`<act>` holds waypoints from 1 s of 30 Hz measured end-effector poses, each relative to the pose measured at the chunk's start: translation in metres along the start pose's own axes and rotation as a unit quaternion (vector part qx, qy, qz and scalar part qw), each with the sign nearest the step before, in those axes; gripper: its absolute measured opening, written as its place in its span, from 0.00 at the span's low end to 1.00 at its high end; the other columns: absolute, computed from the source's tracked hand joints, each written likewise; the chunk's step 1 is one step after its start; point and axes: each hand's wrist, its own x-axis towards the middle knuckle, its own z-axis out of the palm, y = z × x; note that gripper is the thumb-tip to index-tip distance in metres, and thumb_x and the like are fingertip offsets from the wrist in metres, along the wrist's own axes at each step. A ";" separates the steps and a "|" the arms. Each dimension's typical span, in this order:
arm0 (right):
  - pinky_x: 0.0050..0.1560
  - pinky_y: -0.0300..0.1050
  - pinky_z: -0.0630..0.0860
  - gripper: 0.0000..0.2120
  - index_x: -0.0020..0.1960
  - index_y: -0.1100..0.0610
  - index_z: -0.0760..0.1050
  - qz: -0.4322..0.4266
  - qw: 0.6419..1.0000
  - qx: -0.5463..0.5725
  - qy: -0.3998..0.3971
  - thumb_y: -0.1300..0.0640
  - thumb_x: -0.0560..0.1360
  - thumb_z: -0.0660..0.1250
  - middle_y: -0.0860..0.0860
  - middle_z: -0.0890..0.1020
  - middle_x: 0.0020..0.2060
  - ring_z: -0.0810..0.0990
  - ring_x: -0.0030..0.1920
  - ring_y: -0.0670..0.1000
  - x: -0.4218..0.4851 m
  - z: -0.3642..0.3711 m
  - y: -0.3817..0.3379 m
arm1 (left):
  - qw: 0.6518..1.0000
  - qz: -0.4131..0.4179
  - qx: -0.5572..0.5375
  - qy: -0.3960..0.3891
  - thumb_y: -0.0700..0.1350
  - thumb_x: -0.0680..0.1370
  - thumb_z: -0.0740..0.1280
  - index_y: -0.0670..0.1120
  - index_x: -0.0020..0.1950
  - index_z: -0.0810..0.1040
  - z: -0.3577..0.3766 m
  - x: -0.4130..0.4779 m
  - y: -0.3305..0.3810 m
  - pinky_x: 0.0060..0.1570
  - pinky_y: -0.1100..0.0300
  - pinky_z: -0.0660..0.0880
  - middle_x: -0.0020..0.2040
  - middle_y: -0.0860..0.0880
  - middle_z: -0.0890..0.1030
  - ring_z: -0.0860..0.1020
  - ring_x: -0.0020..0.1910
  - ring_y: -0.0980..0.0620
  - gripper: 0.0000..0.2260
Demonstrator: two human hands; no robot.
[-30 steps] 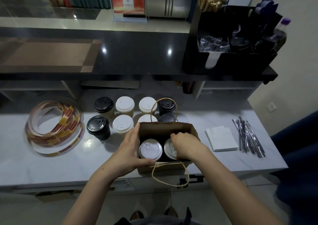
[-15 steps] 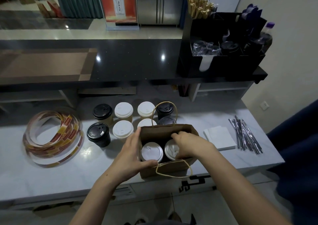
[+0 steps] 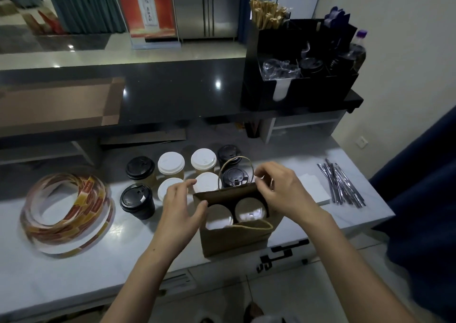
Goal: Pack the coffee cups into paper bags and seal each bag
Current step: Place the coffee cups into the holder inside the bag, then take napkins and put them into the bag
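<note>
A brown paper bag (image 3: 234,238) stands open near the counter's front edge with two white-lidded cups (image 3: 250,211) inside. My left hand (image 3: 181,208) holds the bag's left side, thumb at the rim. My right hand (image 3: 278,189) pinches the far right rim of the bag at its back edge. Behind the bag stand several more cups, some with white lids (image 3: 171,162) and some with black lids (image 3: 137,199).
A coil of red and yellow sticker tape (image 3: 66,211) lies at the left. White napkins (image 3: 318,189) and a bundle of silver twist ties (image 3: 341,184) lie at the right. A black organiser (image 3: 296,63) sits on the raised dark shelf behind.
My right hand has come out of the bag and risen to the far right rim. My left hand has shifted up the bag's left side. The view has tilted upward.
</note>
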 end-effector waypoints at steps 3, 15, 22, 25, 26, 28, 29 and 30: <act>0.44 0.31 0.72 0.03 0.52 0.53 0.78 0.030 0.998 0.028 0.057 0.60 0.80 0.68 0.45 0.80 0.45 0.77 0.45 0.39 -0.009 -0.010 0.002 | 0.998 0.033 -0.029 0.053 0.44 0.81 0.69 0.52 0.71 0.73 -0.008 0.006 0.023 0.66 0.53 0.73 0.62 0.54 0.71 0.72 0.65 0.55 0.18; 0.47 0.37 0.79 0.04 0.54 0.53 0.77 0.115 0.983 0.068 0.123 0.60 0.82 0.65 0.46 0.80 0.48 0.79 0.51 0.42 -0.014 -0.049 0.067 | 0.987 0.151 -0.035 0.028 0.45 0.82 0.67 0.52 0.66 0.77 0.038 0.021 0.146 0.53 0.69 0.72 0.54 0.57 0.76 0.76 0.55 0.61 0.12; 0.50 0.40 0.79 0.05 0.54 0.52 0.78 0.155 0.977 0.106 0.101 0.59 0.82 0.65 0.45 0.82 0.48 0.80 0.51 0.40 -0.003 -0.076 0.150 | 0.992 0.123 -0.020 -0.027 0.48 0.84 0.65 0.54 0.68 0.75 0.124 0.039 0.193 0.58 0.59 0.78 0.55 0.58 0.76 0.76 0.56 0.62 0.13; 0.53 0.44 0.80 0.05 0.55 0.53 0.78 0.167 0.977 0.112 0.078 0.60 0.82 0.65 0.45 0.81 0.48 0.79 0.51 0.41 0.003 -0.082 0.188 | 0.995 0.098 -0.007 -0.027 0.48 0.84 0.65 0.54 0.68 0.75 0.162 0.053 0.203 0.58 0.58 0.78 0.55 0.59 0.76 0.76 0.56 0.63 0.12; 0.53 0.45 0.80 0.05 0.55 0.53 0.78 0.168 0.977 0.113 0.070 0.60 0.82 0.65 0.44 0.81 0.48 0.79 0.51 0.41 0.004 -0.082 0.199 | 0.996 0.089 -0.002 -0.025 0.48 0.84 0.65 0.53 0.67 0.76 0.172 0.057 0.205 0.59 0.58 0.77 0.55 0.59 0.76 0.76 0.55 0.63 0.12; 0.54 0.45 0.80 0.06 0.54 0.53 0.78 0.170 0.977 0.120 0.054 0.61 0.82 0.65 0.43 0.81 0.48 0.79 0.51 0.42 0.008 -0.081 0.220 | 0.997 0.072 0.001 -0.024 0.47 0.83 0.65 0.52 0.67 0.76 0.194 0.065 0.207 0.59 0.58 0.77 0.54 0.58 0.77 0.76 0.55 0.62 0.12; 0.54 0.45 0.79 0.06 0.54 0.53 0.78 0.171 0.976 0.123 0.046 0.61 0.82 0.64 0.44 0.81 0.48 0.79 0.51 0.42 0.010 -0.081 0.232 | 0.998 0.063 0.002 -0.022 0.46 0.83 0.65 0.52 0.66 0.77 0.206 0.070 0.208 0.58 0.59 0.76 0.54 0.57 0.77 0.76 0.54 0.62 0.12; 0.55 0.45 0.79 0.06 0.55 0.53 0.79 0.175 0.976 0.125 0.037 0.62 0.82 0.64 0.45 0.81 0.49 0.79 0.51 0.41 0.012 -0.079 0.243 | 0.998 0.054 0.003 -0.021 0.46 0.83 0.65 0.51 0.66 0.77 0.217 0.075 0.209 0.58 0.59 0.76 0.54 0.57 0.77 0.76 0.54 0.61 0.11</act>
